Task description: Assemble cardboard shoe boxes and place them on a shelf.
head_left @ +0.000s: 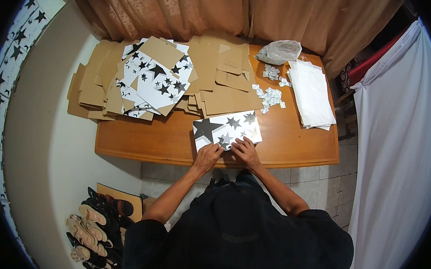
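A white box [241, 129] patterned with black and grey stars lies on the wooden table [148, 144] near its front edge. My left hand [208, 156] is at the box's near edge, left of its middle, with its fingers bent and pressed to the edge. Close beside it, my right hand [246, 153] grips the same edge with curled fingers. The two hands are a short gap apart. My palms and fingers hide most of the box's near side, so what the fingertips press there cannot be made out.
Behind the box lie flat brown cardboard pieces [209, 61] and a pile of star-patterned sheets [159, 76]. Small white packets [272, 97], a plastic bag [279, 51] and white paper sheets [312, 95] are to the right. Shoes [93, 223] stand on the floor at lower left.
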`<state>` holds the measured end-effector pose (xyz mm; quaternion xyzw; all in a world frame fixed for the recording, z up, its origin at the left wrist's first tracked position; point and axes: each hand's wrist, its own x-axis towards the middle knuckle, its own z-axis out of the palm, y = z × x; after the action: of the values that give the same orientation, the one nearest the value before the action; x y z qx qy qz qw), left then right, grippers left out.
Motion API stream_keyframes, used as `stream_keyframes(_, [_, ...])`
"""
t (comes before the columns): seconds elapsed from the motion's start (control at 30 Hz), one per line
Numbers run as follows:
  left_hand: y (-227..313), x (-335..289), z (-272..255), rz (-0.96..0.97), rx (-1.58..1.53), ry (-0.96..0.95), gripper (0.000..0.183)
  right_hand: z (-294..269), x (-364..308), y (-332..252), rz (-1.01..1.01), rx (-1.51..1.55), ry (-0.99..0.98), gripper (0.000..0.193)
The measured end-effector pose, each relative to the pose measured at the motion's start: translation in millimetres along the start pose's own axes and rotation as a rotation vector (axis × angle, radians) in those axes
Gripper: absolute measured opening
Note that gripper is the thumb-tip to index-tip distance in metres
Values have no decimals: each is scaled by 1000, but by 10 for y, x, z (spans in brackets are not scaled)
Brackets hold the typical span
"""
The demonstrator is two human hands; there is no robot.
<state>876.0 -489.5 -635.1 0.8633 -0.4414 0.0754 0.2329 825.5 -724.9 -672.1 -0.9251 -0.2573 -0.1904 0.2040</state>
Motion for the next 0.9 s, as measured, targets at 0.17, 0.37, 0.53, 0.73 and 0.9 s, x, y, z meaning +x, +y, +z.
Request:
stream_keyframes(0.17, [20, 199, -17, -20, 54, -45, 17, -27, 53, 59, -20, -6, 27, 37])
stream_keyframes(0.37, [-10, 202, 237, -2, 165, 109, 14, -12, 145, 90, 31, -40, -26, 42])
stream_keyframes(0.53, [28, 210, 295, -41, 182, 91, 13, 24, 149, 125, 29, -87, 0, 39])
stream_keyframes(0.73, [337, 225, 201, -98, 109, 185, 26, -392, 396, 207, 171, 162, -54, 45])
stream_keyframes(0.9, [758, 236, 424, -545, -327, 227, 31, -530, 685, 848, 251, 299, 16, 59])
